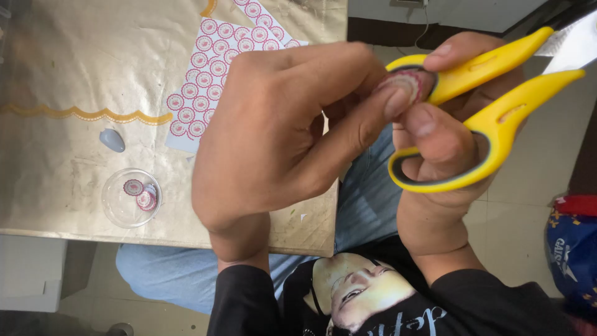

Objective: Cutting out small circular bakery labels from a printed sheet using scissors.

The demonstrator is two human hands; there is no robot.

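— Worktop (74,62) first: what covers it?

— Glossy gold sheet, creased, with a wavy yellow scalloped line across it. Near edge runs just above the person's lap.

— Items on it?

— Sheet of round pink-rimmed stickers (214,62), lying at an angle near the far edge, partly behind the left hand. Small pale grey-blue pebble-shaped piece (112,140) to its left. Clear round dish (130,198) near the front edge, with a couple of cut-out round stickers inside.

— Hands?

— Both raised above the worktop's right corner, close to the camera. Left hand (280,137): thumb and forefinger pressed together on a small round cut-out (407,84), pink-rimmed, held right at the scissor handles. Right hand (448,143): fingers (435,134) threaded through and curled round the handle loops of yellow scissors (491,106). Blades run out of view; cannot tell whether they are apart.

— Room?

— Pale tiled floor (516,218) right of the worktop. Blue and red bag (572,249) at the right edge. White block (31,274) under the worktop's left side. Person seated, blue jeans, black printed top.
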